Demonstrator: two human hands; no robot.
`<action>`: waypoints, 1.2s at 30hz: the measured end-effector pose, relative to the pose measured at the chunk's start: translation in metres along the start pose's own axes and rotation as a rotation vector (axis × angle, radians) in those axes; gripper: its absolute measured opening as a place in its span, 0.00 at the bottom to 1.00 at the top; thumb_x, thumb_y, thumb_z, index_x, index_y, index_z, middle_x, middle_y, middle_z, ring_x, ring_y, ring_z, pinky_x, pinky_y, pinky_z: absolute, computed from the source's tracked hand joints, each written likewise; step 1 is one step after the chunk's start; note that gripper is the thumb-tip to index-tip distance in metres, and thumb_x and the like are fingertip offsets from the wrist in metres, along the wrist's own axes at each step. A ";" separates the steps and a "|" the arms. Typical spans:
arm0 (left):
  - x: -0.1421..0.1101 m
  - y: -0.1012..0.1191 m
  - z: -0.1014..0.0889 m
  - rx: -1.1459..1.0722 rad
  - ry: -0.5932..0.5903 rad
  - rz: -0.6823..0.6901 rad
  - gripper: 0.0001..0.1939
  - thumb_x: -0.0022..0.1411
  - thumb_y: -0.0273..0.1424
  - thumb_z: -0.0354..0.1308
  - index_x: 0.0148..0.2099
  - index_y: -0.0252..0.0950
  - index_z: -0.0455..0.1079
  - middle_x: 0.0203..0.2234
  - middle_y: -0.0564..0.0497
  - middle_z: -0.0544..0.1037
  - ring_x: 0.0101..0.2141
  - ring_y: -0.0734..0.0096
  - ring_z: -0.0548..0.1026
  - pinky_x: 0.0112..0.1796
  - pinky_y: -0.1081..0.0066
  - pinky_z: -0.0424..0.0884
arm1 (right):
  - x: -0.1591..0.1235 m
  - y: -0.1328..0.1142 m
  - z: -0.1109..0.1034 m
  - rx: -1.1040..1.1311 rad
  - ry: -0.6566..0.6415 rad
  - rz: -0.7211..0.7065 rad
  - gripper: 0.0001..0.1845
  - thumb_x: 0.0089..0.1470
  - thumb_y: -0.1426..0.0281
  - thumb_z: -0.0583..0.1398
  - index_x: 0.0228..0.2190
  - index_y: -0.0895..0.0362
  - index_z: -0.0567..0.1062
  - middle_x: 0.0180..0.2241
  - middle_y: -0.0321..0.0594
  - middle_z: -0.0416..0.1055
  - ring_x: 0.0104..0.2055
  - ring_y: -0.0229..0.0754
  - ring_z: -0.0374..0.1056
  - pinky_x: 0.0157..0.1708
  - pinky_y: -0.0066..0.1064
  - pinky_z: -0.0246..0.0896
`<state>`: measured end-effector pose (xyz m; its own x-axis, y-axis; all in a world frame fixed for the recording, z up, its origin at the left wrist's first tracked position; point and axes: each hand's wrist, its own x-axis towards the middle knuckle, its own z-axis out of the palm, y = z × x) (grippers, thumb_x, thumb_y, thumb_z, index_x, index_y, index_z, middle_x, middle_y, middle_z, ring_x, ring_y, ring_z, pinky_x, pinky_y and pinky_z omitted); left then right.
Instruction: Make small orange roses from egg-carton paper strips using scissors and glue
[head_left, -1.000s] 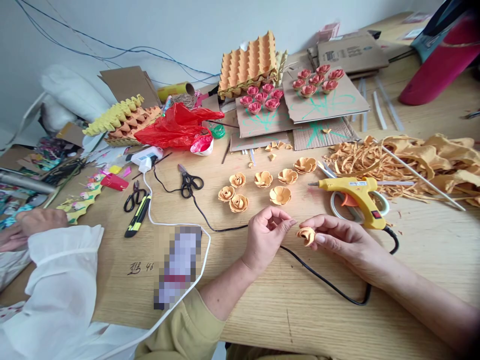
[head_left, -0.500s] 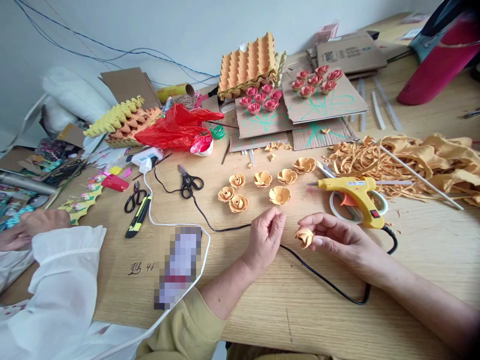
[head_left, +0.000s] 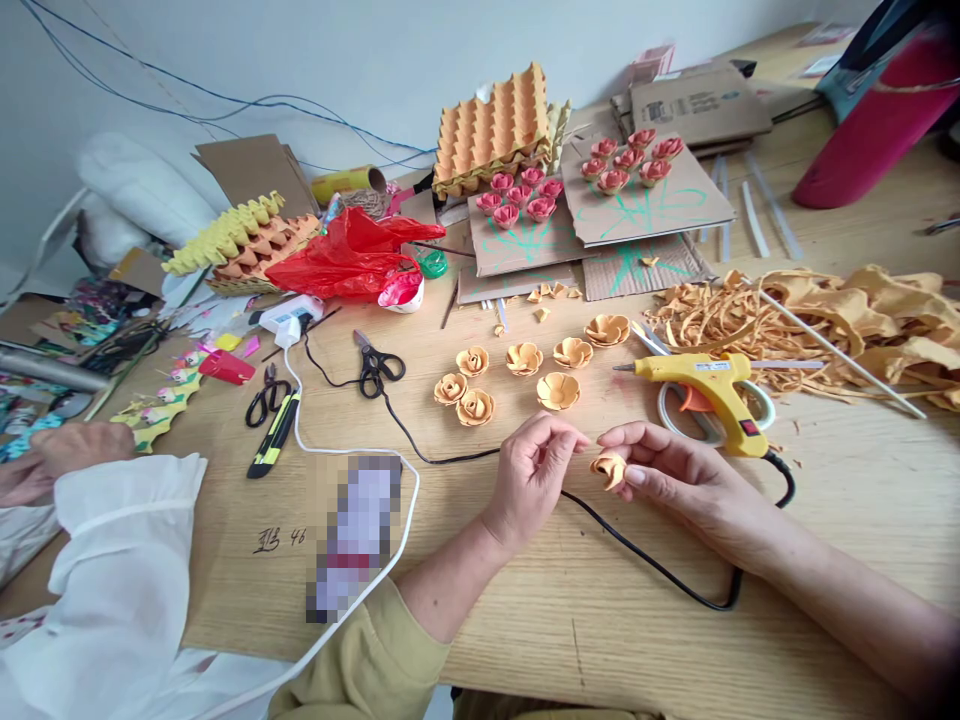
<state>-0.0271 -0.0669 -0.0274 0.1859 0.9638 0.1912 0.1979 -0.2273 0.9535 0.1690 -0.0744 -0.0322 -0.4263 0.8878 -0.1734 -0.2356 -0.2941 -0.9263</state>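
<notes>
A small peach egg-carton flower (head_left: 608,470) is pinched between the thumb and fingers of my right hand (head_left: 675,480), just above the table. My left hand (head_left: 529,470) is close to its left, not touching it. Its index finger points toward the flower, apart from the thumb, while the other fingers curl; nothing shows in it. Beyond my hands lie several peach flowers, among them an open cup-shaped one (head_left: 558,391) and a fuller rose (head_left: 475,407). A yellow glue gun (head_left: 705,385) rests on white-handled scissors (head_left: 671,415) behind my right hand.
Peach carton scraps (head_left: 750,320) are heaped at the right. Red flowers stand on cardboard pieces (head_left: 525,245) at the back. Black scissors (head_left: 381,368), a utility knife (head_left: 274,437) and a white cable (head_left: 409,510) lie left. A co-worker's white sleeve (head_left: 124,540) is at far left.
My left index finger has stretched out toward the flower, away from the thumb. My right hand still holds the flower, which has turned slightly.
</notes>
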 end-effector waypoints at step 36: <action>-0.006 0.003 0.009 0.309 -0.003 0.473 0.11 0.61 0.31 0.67 0.44 0.37 0.71 0.36 0.49 0.76 0.34 0.73 0.75 0.31 0.74 0.75 | -0.003 0.001 -0.001 0.017 0.008 0.008 0.10 0.55 0.61 0.68 0.37 0.51 0.80 0.35 0.36 0.79 0.38 0.35 0.73 0.41 0.25 0.67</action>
<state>-0.0186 -0.0751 -0.0276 0.3259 0.7464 0.5802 0.3647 -0.6655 0.6512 0.1707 -0.0773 -0.0326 -0.4210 0.8884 -0.1833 -0.2468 -0.3066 -0.9193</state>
